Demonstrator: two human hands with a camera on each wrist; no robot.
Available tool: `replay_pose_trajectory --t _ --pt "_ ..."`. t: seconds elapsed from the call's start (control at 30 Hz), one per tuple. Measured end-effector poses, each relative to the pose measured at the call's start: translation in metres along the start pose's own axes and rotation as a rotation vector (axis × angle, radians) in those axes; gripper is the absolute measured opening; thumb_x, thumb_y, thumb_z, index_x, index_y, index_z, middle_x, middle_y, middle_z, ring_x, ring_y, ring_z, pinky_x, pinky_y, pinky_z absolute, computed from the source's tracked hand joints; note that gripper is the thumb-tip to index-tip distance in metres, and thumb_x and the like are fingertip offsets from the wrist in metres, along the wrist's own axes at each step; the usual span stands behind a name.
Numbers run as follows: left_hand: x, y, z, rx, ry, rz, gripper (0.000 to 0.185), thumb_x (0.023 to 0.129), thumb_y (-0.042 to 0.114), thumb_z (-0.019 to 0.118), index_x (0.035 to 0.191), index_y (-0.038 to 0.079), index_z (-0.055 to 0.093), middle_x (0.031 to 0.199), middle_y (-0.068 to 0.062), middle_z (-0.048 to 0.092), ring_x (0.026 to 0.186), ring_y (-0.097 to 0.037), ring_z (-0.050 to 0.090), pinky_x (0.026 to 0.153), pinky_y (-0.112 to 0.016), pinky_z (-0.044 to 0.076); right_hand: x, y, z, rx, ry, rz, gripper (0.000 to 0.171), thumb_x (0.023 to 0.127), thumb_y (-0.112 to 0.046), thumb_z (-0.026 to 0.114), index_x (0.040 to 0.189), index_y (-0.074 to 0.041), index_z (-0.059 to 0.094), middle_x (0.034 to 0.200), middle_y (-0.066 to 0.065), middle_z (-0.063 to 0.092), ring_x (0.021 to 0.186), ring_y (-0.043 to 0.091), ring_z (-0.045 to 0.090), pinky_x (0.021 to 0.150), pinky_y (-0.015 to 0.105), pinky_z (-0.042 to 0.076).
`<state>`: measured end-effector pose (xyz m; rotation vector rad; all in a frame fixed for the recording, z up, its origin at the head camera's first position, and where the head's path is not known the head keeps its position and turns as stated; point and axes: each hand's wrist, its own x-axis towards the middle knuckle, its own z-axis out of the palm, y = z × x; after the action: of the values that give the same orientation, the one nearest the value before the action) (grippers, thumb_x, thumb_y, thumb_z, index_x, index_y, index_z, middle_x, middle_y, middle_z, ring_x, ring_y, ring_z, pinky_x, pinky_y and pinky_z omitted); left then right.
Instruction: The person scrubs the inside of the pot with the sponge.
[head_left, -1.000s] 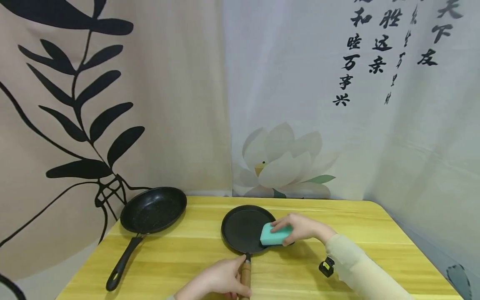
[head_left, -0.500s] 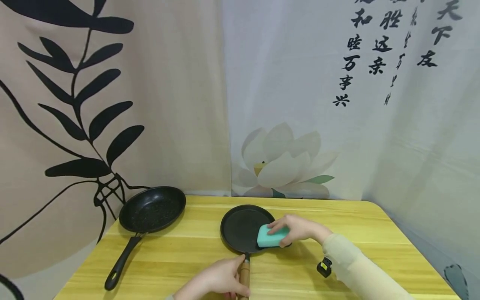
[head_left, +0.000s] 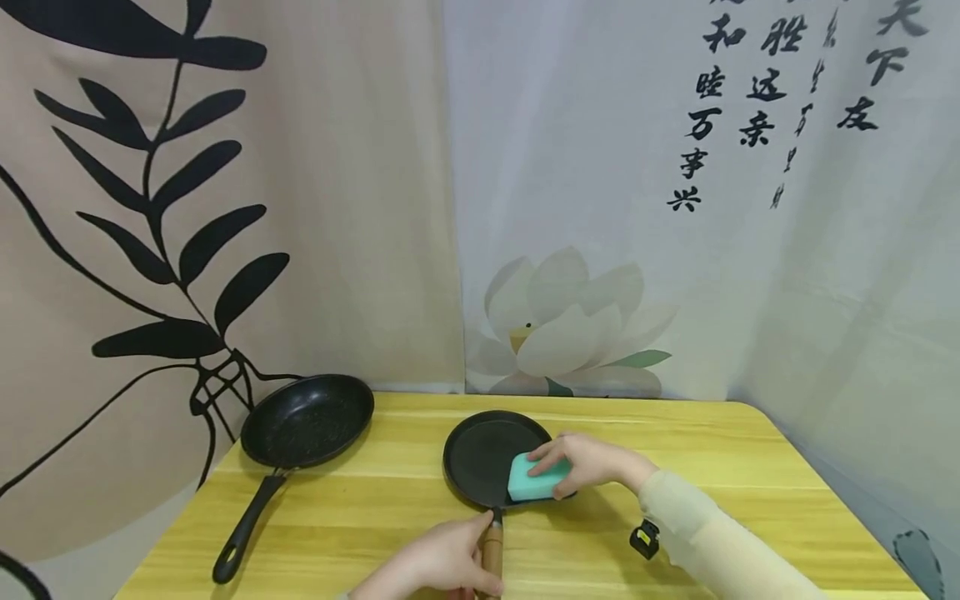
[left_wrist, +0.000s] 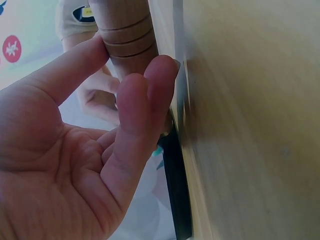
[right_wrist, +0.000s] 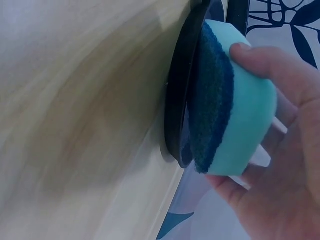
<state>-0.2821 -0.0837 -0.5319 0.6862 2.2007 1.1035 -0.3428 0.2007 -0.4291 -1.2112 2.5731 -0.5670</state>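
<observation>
Teal sponge (head_left: 537, 482), dark scouring face down, gripped in the right hand (head_left: 587, 463) on the flat black pan (head_left: 487, 457) at mid-desk (head_left: 750, 467). The left hand (head_left: 442, 562) pinches its wooden handle (head_left: 491, 560). A deeper frying pan (head_left: 306, 420) sits well apart, left.

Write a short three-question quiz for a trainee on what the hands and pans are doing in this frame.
1. True or false: the right hand holds the sponge against the flat pan.
2. What does the left hand grip? A) the black handle of the frying pan B) the wooden handle of the flat pan C) the sponge
3. Which side of the sponge faces the pan in the right wrist view, dark blue or light green?

Key
1. True.
2. B.
3. The dark blue scouring side.
</observation>
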Motion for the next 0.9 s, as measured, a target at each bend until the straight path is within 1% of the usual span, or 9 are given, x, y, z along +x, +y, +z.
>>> replay_pose_trajectory --t 0.1,0.2,0.4,0.5,0.7,0.8,0.83,0.87,0.9 --pt "-0.013 0.022 -0.003 0.068 0.017 -0.009 0.106 0.076 0.052 0.078 0.151 -0.001 0.025 0.062 0.0 0.066 0.047 -0.015 0.062 0.045 -0.033 0.052 0.002 -0.002 -0.001 -0.021 0.005 -0.002 0.043 0.079 -0.019 0.078 0.121 -0.024 0.07 0.136 -0.004 0.056 0.124 0.028 0.047 0.094 0.035 0.043" --pt "-0.021 0.034 -0.005 0.071 0.016 -0.013 0.105 0.078 0.05 0.077 0.151 -0.003 0.024 0.061 0.001 0.066 0.047 -0.015 0.061 0.046 -0.033 0.052 0.005 -0.003 0.0 -0.038 0.006 -0.021 0.043 0.08 -0.016 0.077 0.122 -0.023 0.07 0.137 -0.003 0.056 0.125 0.031 0.047 0.096 0.04 0.043" --pt "-0.013 0.016 -0.001 0.019 0.029 -0.003 0.106 0.075 0.05 0.08 0.152 0.001 0.026 0.061 0.0 0.065 0.046 -0.016 0.06 0.044 -0.032 0.05 0.012 -0.005 0.003 -0.036 -0.004 -0.025 0.044 0.079 -0.011 0.075 0.121 -0.022 0.071 0.137 -0.005 0.055 0.129 0.032 0.045 0.106 0.054 0.032" --pt "-0.012 0.015 0.0 0.043 0.028 0.007 0.105 0.076 0.052 0.079 0.152 0.002 0.027 0.061 0.002 0.064 0.047 -0.013 0.06 0.045 -0.029 0.05 0.013 -0.007 0.005 -0.024 -0.004 -0.02 0.043 0.078 -0.011 0.076 0.12 -0.023 0.071 0.136 -0.007 0.056 0.128 0.031 0.044 0.103 0.046 0.038" --pt "-0.035 0.059 -0.007 0.055 0.021 -0.005 0.097 0.08 0.038 0.08 0.148 -0.008 0.028 0.059 0.0 0.062 0.046 -0.014 0.058 0.046 -0.03 0.049 0.018 -0.008 0.01 -0.018 0.011 -0.066 0.044 0.079 -0.009 0.075 0.121 -0.022 0.071 0.138 -0.005 0.054 0.124 0.025 0.044 0.096 0.034 0.042" --pt "-0.041 0.068 -0.007 0.045 0.032 -0.007 0.093 0.081 0.033 0.08 0.146 -0.009 0.03 0.06 -0.003 0.063 0.047 -0.018 0.06 0.047 -0.033 0.051 0.02 -0.01 0.013 -0.03 0.027 -0.086 0.045 0.078 -0.008 0.075 0.121 -0.022 0.071 0.139 -0.004 0.054 0.123 0.026 0.044 0.094 0.033 0.042" --pt "-0.033 0.056 -0.006 0.042 0.027 0.009 0.094 0.081 0.037 0.079 0.148 -0.007 0.03 0.06 -0.002 0.063 0.047 -0.017 0.06 0.047 -0.033 0.051 0.02 -0.011 0.014 -0.035 0.033 -0.092 0.045 0.078 -0.007 0.075 0.121 -0.022 0.071 0.139 -0.004 0.054 0.123 0.027 0.043 0.094 0.034 0.043" --pt "-0.034 0.058 -0.006 0.027 0.035 0.004 0.093 0.08 0.034 0.08 0.147 -0.007 0.031 0.06 -0.004 0.064 0.047 -0.02 0.06 0.047 -0.034 0.05 0.021 -0.012 0.014 -0.043 0.038 -0.101 0.045 0.078 -0.007 0.075 0.121 -0.021 0.071 0.139 -0.003 0.054 0.122 0.027 0.043 0.093 0.033 0.043" --pt "-0.029 0.048 -0.005 0.025 0.032 0.016 0.095 0.08 0.039 0.08 0.148 -0.006 0.031 0.06 -0.003 0.064 0.047 -0.019 0.06 0.046 -0.033 0.05 0.021 -0.012 0.015 -0.049 0.045 -0.109 0.045 0.079 -0.007 0.076 0.121 -0.021 0.071 0.139 -0.003 0.054 0.122 0.027 0.044 0.092 0.032 0.044"
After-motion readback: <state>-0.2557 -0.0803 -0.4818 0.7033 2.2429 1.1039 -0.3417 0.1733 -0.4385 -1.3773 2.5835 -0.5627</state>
